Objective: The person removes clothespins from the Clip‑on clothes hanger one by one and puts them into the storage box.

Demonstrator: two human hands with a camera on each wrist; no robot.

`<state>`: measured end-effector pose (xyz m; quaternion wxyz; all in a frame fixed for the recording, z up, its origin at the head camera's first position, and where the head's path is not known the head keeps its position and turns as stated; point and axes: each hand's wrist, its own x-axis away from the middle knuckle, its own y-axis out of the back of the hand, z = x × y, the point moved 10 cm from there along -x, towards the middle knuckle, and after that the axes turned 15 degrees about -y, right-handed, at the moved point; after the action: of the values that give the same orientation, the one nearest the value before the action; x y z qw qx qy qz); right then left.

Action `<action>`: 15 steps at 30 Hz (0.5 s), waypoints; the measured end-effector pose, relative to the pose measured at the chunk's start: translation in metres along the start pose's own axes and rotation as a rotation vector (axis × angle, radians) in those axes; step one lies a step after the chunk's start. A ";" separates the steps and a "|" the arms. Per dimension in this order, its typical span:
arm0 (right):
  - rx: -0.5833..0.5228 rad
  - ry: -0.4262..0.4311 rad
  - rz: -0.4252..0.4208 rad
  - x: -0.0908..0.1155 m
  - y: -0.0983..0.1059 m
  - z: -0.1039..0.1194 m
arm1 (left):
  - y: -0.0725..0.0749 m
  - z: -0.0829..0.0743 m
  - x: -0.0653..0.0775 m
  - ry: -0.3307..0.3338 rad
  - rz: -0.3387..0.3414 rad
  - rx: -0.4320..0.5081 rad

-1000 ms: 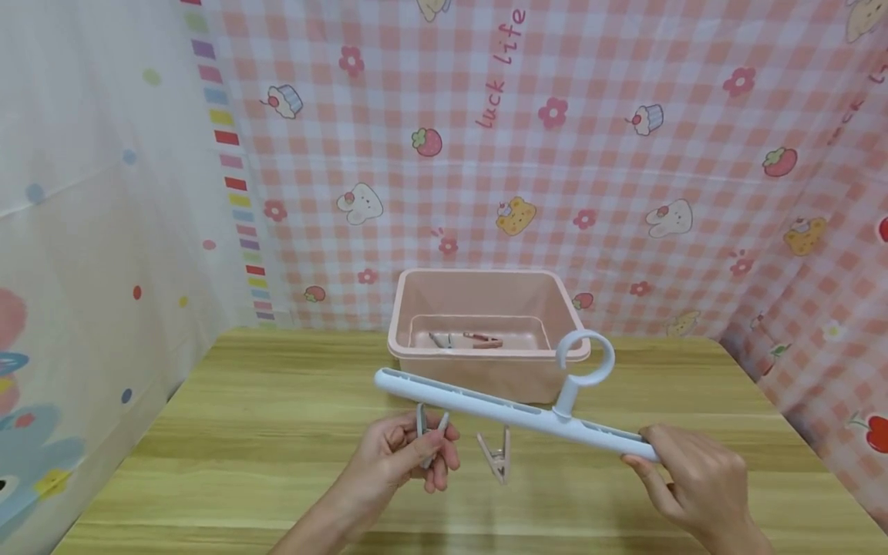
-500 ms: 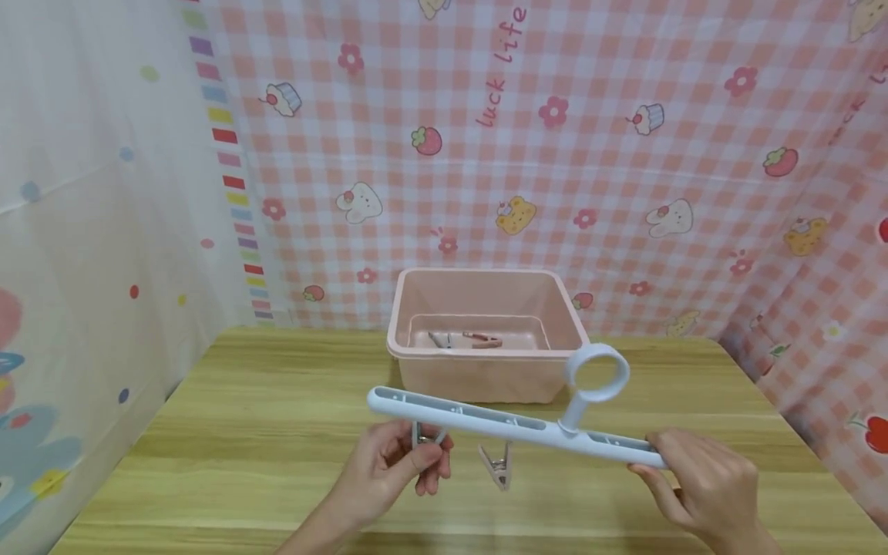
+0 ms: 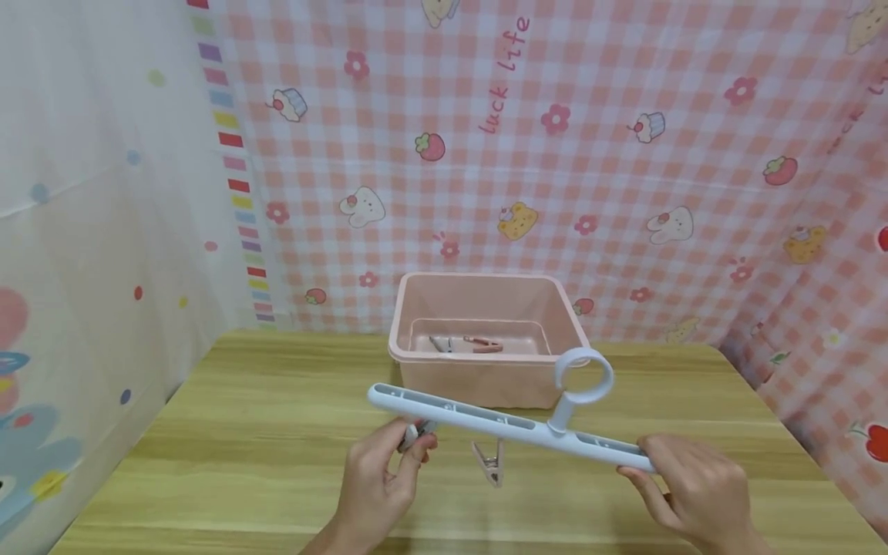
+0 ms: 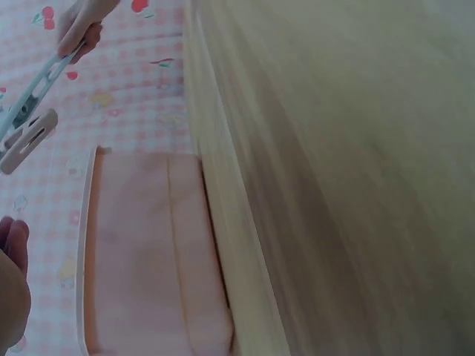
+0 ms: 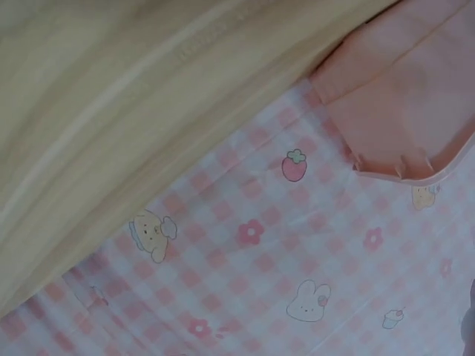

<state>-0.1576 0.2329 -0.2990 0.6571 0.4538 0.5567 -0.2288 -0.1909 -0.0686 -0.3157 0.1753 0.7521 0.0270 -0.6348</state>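
Note:
My right hand (image 3: 697, 486) grips the right end of a light blue hanger bar (image 3: 486, 423), a straight slotted bar with a ring hook (image 3: 584, 376) on top. The bar is held up over the table, tilted with its left end higher. A pale pink clip (image 3: 494, 467) hangs from its underside near the middle, handles up; the left wrist view also shows this clip (image 4: 30, 141) on the bar. Under the bar's left end, my left hand (image 3: 375, 482) pinches a grey-green clip (image 3: 413, 435) between thumb and fingers, its upper part overlapping the bar.
A pink plastic bin (image 3: 479, 384) stands at the back of the wooden table (image 3: 264, 432). Inside it lie a reddish clip (image 3: 483, 344) and a grey clip (image 3: 440, 344). Checked cloth (image 3: 458, 177) hangs behind, with white patterned cloth (image 3: 90, 231) on the left.
My left hand has turned and moved slightly left with the grey-green clip, which now lies closer against the bar's left end. The hanger dipped a little, then shifted slightly left.

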 end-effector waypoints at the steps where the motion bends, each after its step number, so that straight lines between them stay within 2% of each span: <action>1: -0.001 -0.004 0.009 0.000 -0.001 0.000 | 0.001 -0.001 0.000 -0.022 -0.004 -0.028; 7: -0.004 -0.027 0.068 0.005 -0.007 -0.003 | 0.002 -0.009 -0.004 -0.128 -0.003 -0.176; 10: -0.004 -0.035 0.081 0.007 -0.008 -0.004 | 0.001 -0.010 -0.006 -0.139 0.006 -0.208; 11: -0.005 -0.038 0.082 0.006 -0.008 -0.004 | 0.001 -0.009 -0.006 -0.123 0.012 -0.202; 13: -0.005 -0.042 0.083 0.006 -0.008 -0.005 | -0.001 -0.003 -0.006 -0.035 0.026 -0.127; 15: -0.010 -0.042 0.076 0.005 -0.007 -0.006 | -0.007 0.008 -0.003 0.132 0.048 0.037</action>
<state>-0.1646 0.2353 -0.3056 0.6792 0.4663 0.5263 -0.2105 -0.2012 -0.0643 -0.3152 0.1746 0.7958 0.0087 -0.5797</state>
